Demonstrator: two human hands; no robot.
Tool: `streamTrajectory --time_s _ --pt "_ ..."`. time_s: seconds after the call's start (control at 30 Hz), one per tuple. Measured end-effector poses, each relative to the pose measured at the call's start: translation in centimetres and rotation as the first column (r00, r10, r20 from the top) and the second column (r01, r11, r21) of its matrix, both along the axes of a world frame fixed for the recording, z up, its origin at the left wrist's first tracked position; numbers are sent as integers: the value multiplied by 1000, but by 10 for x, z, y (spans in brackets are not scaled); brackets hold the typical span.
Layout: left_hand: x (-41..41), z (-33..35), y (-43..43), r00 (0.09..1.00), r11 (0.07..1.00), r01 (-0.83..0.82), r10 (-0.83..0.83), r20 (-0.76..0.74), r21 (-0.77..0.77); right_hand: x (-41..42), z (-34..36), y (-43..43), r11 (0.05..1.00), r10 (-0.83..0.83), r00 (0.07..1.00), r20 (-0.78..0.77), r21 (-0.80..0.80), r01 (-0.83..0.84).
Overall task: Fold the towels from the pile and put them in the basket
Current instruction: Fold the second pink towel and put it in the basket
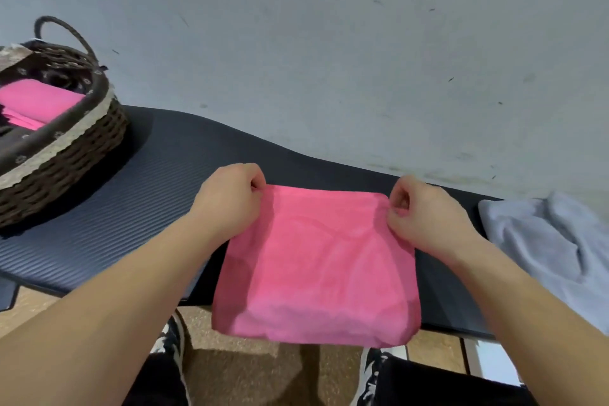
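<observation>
A pink towel [318, 267] lies spread on the dark ribbed mat [131, 188], its near edge hanging over the mat's front. My left hand [230, 198] pinches the towel's far left corner. My right hand [425, 214] pinches the far right corner. A dark wicker basket [66, 155] with a loop handle stands at the left, and a folded pink towel [36, 99] lies inside it. Grey towels [553, 241] lie crumpled at the right edge of the mat.
A pale grey wall [329, 43] rises directly behind the mat. Below the mat's front edge are a brown floor [237, 366], my dark trousers and black-and-white shoes [173, 339].
</observation>
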State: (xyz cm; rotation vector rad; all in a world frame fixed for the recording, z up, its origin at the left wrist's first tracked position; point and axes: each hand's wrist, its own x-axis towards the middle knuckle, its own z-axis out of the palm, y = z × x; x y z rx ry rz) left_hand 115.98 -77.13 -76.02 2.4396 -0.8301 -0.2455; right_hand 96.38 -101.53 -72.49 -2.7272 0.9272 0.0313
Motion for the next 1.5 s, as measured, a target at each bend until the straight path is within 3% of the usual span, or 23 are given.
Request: streamTrajectory --time_s 0.13,0.23,0.33,0.63,0.8,0.93,1.1,1.17,1.27,1.37,1.5 --pt "1 2 2 1000 1000 11 -11 3 -11 4 -3 -11 993 -4 1000 13 119 2" --pt "1 3 2 1000 1000 -1 1 -1 -21 4 -14 -15 930 -73 993 93 366 34" --pt "3 5 2 999 999 -30 29 -29 -24 4 -19 -22 874 -162 973 163 481 65" --pt "23 10 3 961 987 -159 147 -233 -36 15 -32 -36 922 -219 962 162 357 150" --pt "22 5 -6 980 991 -135 136 -143 17 22 -38 -34 958 -180 981 73 240 158" --pt "27 9 -11 994 972 -79 93 -54 223 23 -34 -33 973 -147 989 -7 177 146" --pt "24 9 -11 990 962 -61 92 -106 267 20 -27 -29 985 -67 991 -117 150 85" --pt "22 9 -10 991 963 -51 83 -110 263 18 -25 -25 993 -11 995 -96 119 23" --pt "24 12 -6 993 968 -33 60 -102 249 13 -23 -24 977 27 1000 8 211 -28" --pt "24 15 -3 992 975 -13 41 -122 224 11 -16 -27 941 3 1000 3 339 -4" --pt "25 19 -2 990 990 -39 57 -129 136 8 -10 -29 793 -144 987 66 605 75"
